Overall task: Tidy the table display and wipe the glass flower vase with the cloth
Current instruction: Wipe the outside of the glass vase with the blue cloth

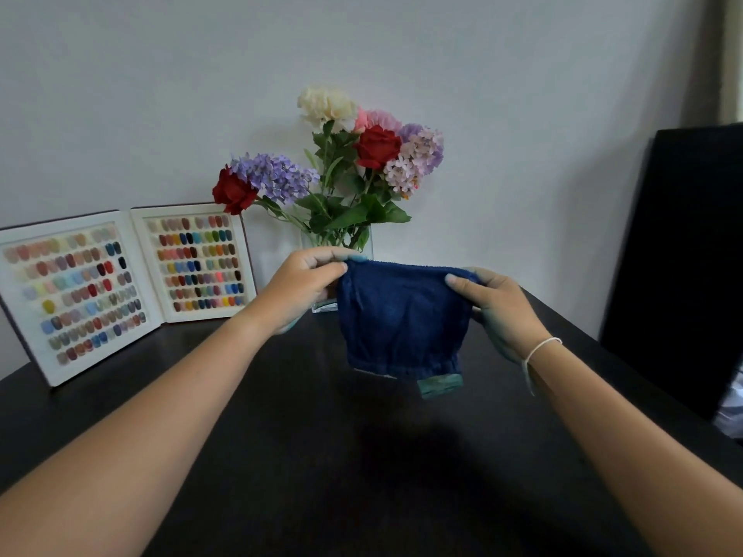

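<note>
A dark blue cloth [402, 319] hangs spread in the air above the black table [321, 456]. My left hand [301, 287] pinches its upper left corner and my right hand [498, 307] pinches its upper right corner. Behind the cloth stands the square glass vase [364, 239] holding red, purple, pink and cream flowers [341, 162]. The cloth and my left hand hide most of the vase; only its rim and a bit of its base show.
An open white nail colour sample book [120, 287] leans against the wall at the back left. A tall black panel [683, 255] stands at the right beside the table's edge. The wall runs close behind the vase.
</note>
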Demonstrator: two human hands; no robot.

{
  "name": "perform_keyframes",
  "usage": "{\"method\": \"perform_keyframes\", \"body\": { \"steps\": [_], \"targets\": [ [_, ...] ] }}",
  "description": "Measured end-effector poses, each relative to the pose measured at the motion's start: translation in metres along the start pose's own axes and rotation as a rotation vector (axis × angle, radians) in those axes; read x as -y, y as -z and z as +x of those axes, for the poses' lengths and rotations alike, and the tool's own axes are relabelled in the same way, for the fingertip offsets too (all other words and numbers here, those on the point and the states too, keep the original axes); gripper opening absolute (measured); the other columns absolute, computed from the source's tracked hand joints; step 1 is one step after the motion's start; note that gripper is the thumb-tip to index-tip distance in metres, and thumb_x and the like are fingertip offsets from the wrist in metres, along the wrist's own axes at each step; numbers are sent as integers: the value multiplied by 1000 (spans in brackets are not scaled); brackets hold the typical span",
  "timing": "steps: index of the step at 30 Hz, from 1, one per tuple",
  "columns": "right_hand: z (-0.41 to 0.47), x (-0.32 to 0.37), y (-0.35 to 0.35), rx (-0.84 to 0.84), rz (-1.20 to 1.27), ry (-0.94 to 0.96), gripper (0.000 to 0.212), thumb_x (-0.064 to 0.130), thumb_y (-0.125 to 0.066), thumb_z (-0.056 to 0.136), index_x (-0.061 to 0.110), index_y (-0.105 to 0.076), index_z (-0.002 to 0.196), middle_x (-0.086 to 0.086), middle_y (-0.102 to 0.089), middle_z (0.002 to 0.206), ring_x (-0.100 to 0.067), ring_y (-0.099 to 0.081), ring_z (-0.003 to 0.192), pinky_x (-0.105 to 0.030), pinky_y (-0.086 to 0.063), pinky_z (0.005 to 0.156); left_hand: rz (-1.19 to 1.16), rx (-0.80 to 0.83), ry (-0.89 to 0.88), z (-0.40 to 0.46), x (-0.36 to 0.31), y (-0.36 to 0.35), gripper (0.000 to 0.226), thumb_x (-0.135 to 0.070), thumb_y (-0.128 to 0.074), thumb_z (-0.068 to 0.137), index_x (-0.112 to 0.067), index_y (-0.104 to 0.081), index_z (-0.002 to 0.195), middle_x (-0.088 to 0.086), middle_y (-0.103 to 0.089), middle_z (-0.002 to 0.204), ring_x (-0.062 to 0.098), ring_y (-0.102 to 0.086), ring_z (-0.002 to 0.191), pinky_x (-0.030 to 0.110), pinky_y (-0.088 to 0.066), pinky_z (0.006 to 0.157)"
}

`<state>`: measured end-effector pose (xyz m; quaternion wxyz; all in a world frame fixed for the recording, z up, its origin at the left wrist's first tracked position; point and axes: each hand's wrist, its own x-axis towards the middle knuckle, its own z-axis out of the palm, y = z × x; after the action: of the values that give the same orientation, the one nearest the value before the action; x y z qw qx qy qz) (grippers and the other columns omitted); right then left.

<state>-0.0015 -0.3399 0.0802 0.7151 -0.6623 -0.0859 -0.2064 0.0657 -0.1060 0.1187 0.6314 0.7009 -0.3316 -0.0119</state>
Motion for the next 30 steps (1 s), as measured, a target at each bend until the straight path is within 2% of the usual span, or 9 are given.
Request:
{"method": "perform_keyframes", "body": {
  "steps": [4,7,11,17,20,23,26,28,30],
  "targets": [
    [-8,13,27,-48,-12,32,9,10,-60,82,14,-68,82,10,-71,66,-4,-64,65,-14,-49,56,-52,24,6,5,-2,-31,27,-5,-52,85,-23,-73,82,-5,-72,80,9,-66,75,21,-53,67],
    [-19,22,49,-81,-21,30,9,9,-59,83,14,-67,84,10,-71,66,-3,-64,64,-14,-48,54,-11,26,-23,6,-3,-57,24,-7,-61,81,-28,-72,79,-5,-70,85,8,-65,81,21,-54,68],
    [-38,34,82,-122,-108,22,8,14,-60,83,15,-67,86,8,-70,70,-3,-64,64,-15,-49,53,0,58,-50,1,-8,-88,26,-5,-61,81,-30,-69,82,-7,-68,86,6,-65,78,21,-52,61],
    [-72,57,130,-103,-135,4,7,20,-65,74,17,-70,78,2,-71,70,-14,-65,69,-25,-53,62,-144,163,22,-13,-17,-135,28,-1,-58,82,-25,-67,94,-1,-69,95,13,-69,83,27,-56,58],
    [-81,66,153,-45,-87,-68,15,20,-66,67,13,-70,80,-2,-72,70,-14,-67,66,-21,-55,57,-289,223,107,-17,-13,-152,24,-1,-59,81,-20,-72,87,0,-74,86,18,-70,79,29,-56,57],
    [-80,54,170,-17,-89,-213,12,16,-65,69,11,-71,78,-6,-73,74,-17,-69,69,-23,-56,59,-371,230,263,-20,9,-168,19,-1,-59,81,-14,-70,88,3,-74,79,17,-70,72,28,-55,55],
    [-75,18,178,-39,-316,-372,10,11,-66,76,10,-69,86,-13,-69,86,-24,-64,76,-30,-53,70,-301,151,450,-24,43,-184,16,0,-59,81,-9,-67,90,8,-72,80,15,-70,67,26,-54,52],
    [-70,-5,179,-45,-527,-452,11,15,-66,80,13,-68,90,-9,-67,83,-19,-60,69,-27,-48,61,-249,100,528,-24,65,-191,15,1,-59,81,-5,-65,93,11,-69,85,17,-69,69,27,-53,51],
    [-62,-20,179,-65,-605,-475,16,17,-67,79,13,-66,94,-4,-65,80,-14,-58,64,-22,-46,51,-209,59,559,-21,80,-196,14,2,-58,81,-5,-64,91,13,-67,90,19,-67,76,27,-54,51]
  ]
}}
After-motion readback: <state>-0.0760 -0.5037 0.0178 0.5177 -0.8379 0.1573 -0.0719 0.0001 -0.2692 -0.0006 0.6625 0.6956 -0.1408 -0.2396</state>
